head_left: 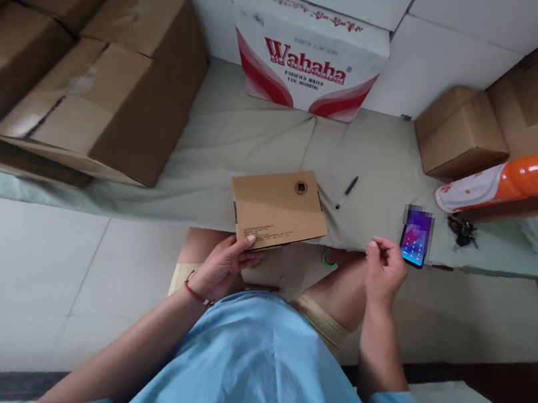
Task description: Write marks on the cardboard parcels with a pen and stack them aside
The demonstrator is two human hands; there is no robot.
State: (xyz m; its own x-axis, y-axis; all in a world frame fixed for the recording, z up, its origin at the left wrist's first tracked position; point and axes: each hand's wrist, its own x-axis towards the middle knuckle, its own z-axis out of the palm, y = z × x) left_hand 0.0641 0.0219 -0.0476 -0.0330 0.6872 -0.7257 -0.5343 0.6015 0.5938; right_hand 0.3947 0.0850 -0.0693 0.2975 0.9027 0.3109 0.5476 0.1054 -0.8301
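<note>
A flat brown cardboard box or notebook (278, 206) with a dark round mark and small print lies at the front edge of the cloth-covered surface. My left hand (225, 264) grips its lower left corner, thumb on top and fingers underneath. My right hand (384, 269) is raised at the surface's edge, fingers curled with thumb and fingertips together; whatever may be between them is too small to make out. Just right of that hand lies a phone (415, 240) with its screen lit. A black pen (347, 193) rests between the brown item and the phone.
Large cardboard boxes (130, 113) stand at the left. A white and red Wahaha box (310, 59) is against the wall. On the right are a small carton (461, 132), an orange and white bottle-shaped object (520, 178) and dark keys (461, 230). The green cloth (239, 130) is wrinkled.
</note>
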